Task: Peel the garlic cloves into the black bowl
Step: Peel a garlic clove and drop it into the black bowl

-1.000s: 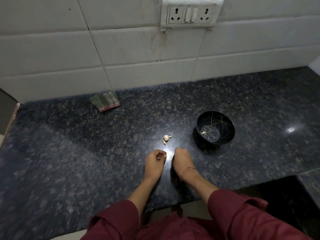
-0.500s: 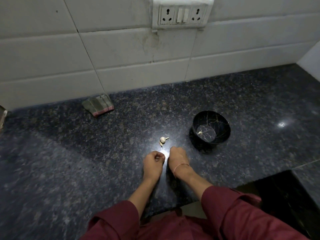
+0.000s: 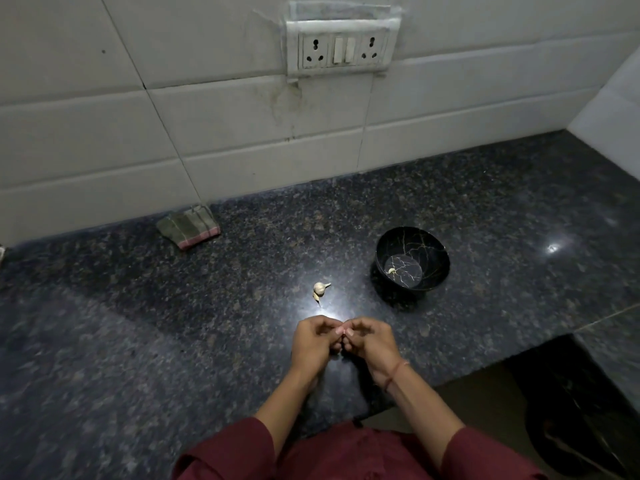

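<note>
Nearby, round black bowl (image 3: pixel 409 241), speckled granite (image 3: pixel 173 323).

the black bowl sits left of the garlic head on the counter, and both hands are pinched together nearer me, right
Not quite: the head view shows the black bowl right of the garlic head, not left. The rest holds: both lie on the counter, and the left hand and right hand meet nearer the person, pinching what looks like a clove.
</note>
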